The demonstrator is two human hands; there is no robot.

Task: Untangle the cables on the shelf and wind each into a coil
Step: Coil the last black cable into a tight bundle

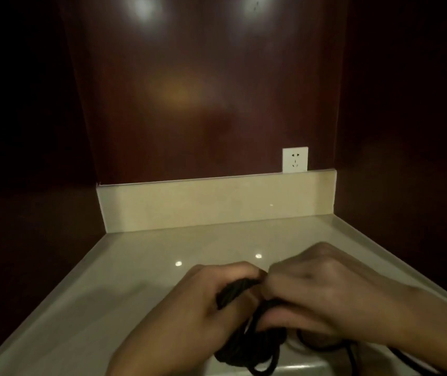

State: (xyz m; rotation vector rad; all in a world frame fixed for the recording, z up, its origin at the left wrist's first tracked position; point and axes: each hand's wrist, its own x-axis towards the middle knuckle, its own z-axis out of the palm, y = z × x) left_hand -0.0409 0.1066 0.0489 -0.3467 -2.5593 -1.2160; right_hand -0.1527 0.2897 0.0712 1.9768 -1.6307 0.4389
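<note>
Both hands, left (pixel 211 291) and right (pixel 317 291), curl round a bundle of thin black cable (pixel 254 346) near the glossy beige shelf's (pixel 135 267) front edge.

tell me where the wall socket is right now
In the head view the white wall socket sits on the dark back wall, right of centre, just above the pale backsplash and well behind both hands.

White wall socket (pixel 295 159) on dark wood panel (pixel 203 90), above beige upstand (pixel 216 203).
</note>
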